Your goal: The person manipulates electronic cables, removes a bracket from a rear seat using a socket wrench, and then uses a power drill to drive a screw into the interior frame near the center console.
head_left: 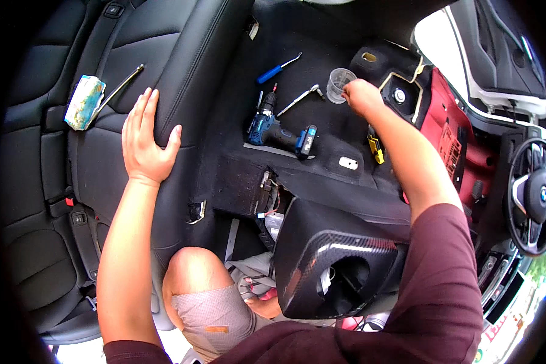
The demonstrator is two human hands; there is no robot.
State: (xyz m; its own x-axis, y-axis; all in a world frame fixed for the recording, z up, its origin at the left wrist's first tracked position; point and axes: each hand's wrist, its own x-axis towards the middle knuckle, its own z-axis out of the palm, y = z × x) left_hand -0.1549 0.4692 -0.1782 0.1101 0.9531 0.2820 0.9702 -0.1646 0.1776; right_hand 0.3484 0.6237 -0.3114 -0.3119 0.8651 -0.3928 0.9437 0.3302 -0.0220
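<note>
My left hand (147, 142) lies flat on the black rear seat cushion (188, 115), fingers stretched out and thumb spread. It holds nothing. Over the black car floor, my right hand (364, 97) has its curled fingers at the rim of a clear plastic cup (337, 82). Whether a fingertip dips inside the cup is hard to make out. To the left of that cup lie a small ratchet wrench (298, 99) and a blue-handled hooked pry tool (270, 74). A blue and black cordless drill (272, 128) rests on its side nearer to me.
A yellow and black cutter-like tool (376, 148) lies below my right forearm. On the rear seat are a crumpled soft packet (84, 103) and a long metal bar (120, 90). The carbon-patterned centre console (309, 261) stands close in front of me, its end open. Red metal floor (446, 133) shows at the right.
</note>
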